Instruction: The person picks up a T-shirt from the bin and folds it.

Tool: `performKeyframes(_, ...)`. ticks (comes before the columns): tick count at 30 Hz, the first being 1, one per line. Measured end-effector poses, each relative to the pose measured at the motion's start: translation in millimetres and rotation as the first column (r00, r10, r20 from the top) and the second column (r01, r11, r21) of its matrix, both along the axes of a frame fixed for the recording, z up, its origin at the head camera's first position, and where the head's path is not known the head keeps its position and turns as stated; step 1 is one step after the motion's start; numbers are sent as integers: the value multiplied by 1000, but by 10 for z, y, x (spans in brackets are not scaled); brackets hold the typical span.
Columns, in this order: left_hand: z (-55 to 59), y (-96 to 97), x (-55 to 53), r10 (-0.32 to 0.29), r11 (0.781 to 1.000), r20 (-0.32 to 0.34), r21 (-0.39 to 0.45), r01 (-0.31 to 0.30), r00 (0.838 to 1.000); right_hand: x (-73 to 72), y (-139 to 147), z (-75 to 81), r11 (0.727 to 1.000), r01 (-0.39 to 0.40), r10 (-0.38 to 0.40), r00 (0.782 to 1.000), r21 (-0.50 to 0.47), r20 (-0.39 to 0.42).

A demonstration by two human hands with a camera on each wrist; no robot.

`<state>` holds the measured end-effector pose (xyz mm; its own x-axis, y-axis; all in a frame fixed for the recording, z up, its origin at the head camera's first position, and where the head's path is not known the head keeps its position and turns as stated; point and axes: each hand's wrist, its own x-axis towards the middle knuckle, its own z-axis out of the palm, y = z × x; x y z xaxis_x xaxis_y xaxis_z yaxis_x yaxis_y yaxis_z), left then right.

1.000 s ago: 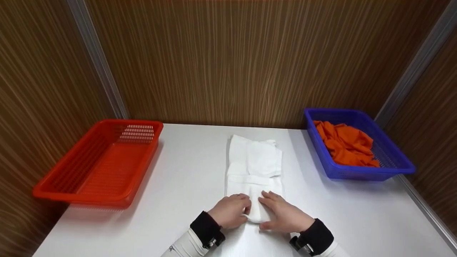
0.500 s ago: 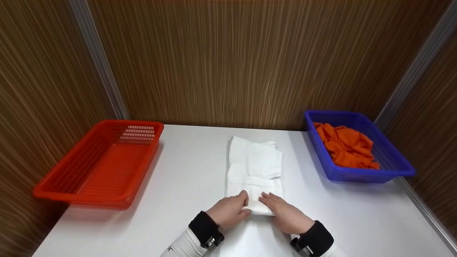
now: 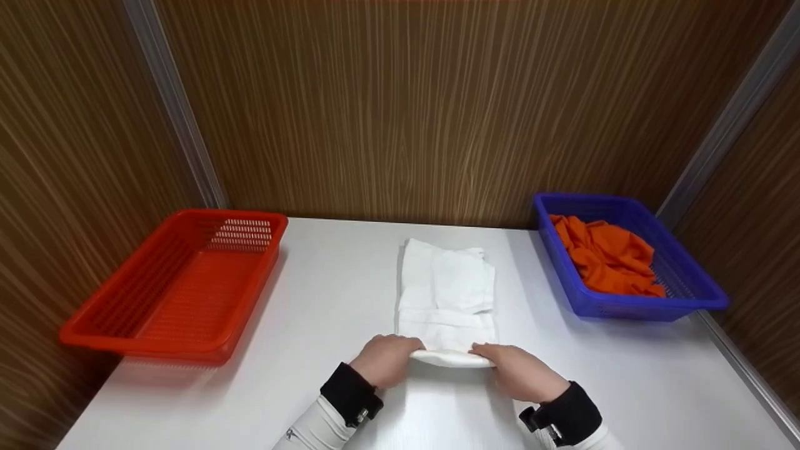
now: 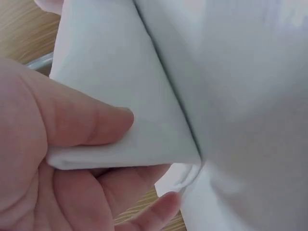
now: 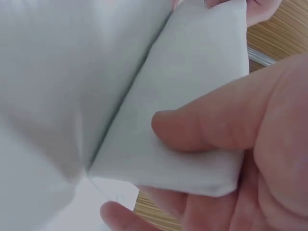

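Observation:
A white folded garment (image 3: 447,281) lies lengthwise on the white table, its far part flat with several creases and layered edges. The near end is raised slightly off the surface, making a rounded folded edge. My left hand (image 3: 386,360) pinches the left corner of that edge; in the left wrist view the thumb (image 4: 96,120) lies on top of the cloth (image 4: 110,62) and the fingers are underneath. At the opposite corner my right hand (image 3: 524,373) holds on the same way, with its thumb (image 5: 202,127) above the fabric (image 5: 192,77). Exactly which kind of garment cannot be made out.
To the left stands a red plastic basket (image 3: 150,347) with nothing in it. A blue basket (image 3: 631,307) at the back right holds a crumpled orange cloth (image 3: 609,256). Wood-grain panels (image 3: 400,112) wall in the back and sides of the table (image 3: 325,281).
Both hands have gone from pressing and tucking the garment's near end to gripping its two corners. That end has been folded away from me, spread wider and lifted a little.

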<state>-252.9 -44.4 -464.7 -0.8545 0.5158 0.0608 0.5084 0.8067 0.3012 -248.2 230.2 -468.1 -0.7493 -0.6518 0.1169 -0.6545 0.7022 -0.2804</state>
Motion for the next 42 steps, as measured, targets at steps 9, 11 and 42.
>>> performKeyframes(9, 335, -146, 49, -106, 993, 311, 89, 82, 944, -12, 148, 327, 991, 72, -20, 917, -117, 398)
performKeyframes(11, 418, -190, 55, -152, 984, 375, 146, 103, 915, -2, 207, 403, 986, 56, 27, 878, -158, 478)
performKeyframes(42, -409, 67, -984, 305, 481, 573, 597, -642, 761, -979, 45, -409, 470, 765, -192, 575, -440, 795)
